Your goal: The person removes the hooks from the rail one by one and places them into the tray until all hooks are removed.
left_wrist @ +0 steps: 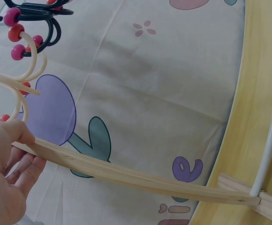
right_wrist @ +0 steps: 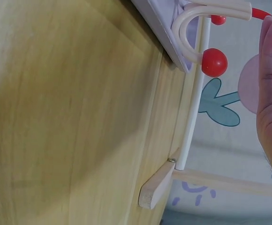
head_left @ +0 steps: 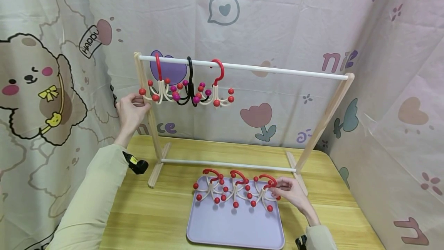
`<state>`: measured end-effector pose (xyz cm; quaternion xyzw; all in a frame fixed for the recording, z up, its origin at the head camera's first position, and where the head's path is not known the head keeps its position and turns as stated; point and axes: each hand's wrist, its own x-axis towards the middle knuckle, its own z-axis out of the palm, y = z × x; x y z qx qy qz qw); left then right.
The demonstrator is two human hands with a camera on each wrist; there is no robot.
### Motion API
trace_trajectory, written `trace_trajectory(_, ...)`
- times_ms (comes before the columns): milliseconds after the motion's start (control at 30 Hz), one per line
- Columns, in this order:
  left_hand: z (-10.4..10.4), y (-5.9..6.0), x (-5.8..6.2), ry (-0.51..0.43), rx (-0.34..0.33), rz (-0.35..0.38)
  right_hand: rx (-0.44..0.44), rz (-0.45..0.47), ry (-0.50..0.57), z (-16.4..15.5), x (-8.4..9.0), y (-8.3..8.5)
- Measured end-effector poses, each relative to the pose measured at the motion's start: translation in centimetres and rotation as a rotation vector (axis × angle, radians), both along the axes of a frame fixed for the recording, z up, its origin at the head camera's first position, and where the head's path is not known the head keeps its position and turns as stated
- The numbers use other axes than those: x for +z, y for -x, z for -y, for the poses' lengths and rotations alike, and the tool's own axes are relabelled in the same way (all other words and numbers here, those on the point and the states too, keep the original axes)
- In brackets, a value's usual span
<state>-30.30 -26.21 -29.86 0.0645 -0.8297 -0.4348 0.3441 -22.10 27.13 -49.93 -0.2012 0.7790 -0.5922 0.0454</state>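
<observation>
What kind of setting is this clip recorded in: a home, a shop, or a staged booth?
Most likely a staged tabletop booth, not a lived-in room. Cartoon-print cloth is hung as walls on three sides of a small wooden table, which holds a small wooden rack with multi-hook hangers and a lilac tray holding more.

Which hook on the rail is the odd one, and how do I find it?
Find the white rail across the top of the wooden rack. Three hooks hang near its left end. Pick the middle hook: it is black with pink balls, while both neighbours are cream with red balls.
</observation>
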Motion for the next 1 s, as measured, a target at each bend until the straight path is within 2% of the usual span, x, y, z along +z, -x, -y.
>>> trace_trajectory(300, 0.0, 0.0, 0.0, 0.002, 0.005, 0.001, -0.060, -0.020, -0.088, 0.1, 0.5, 0.1)
trace_trajectory(433, 0.0, 0.0, 0.0, 0.001, 0.009, 0.003, -0.056, -0.043, -0.107, 0.1, 0.9, 0.2)
trace_trajectory(733, 0.1, 0.0, -0.1, 0.000, -0.002, 0.000, -0.013, -0.181, -0.134, -0.3, 2.1, 1.0)
trace_trajectory(1000, 0.1, 0.0, -0.1, -0.011, -0.022, 0.000, 0.001, -0.167, -0.182, 0.2, 4.2, 1.5)
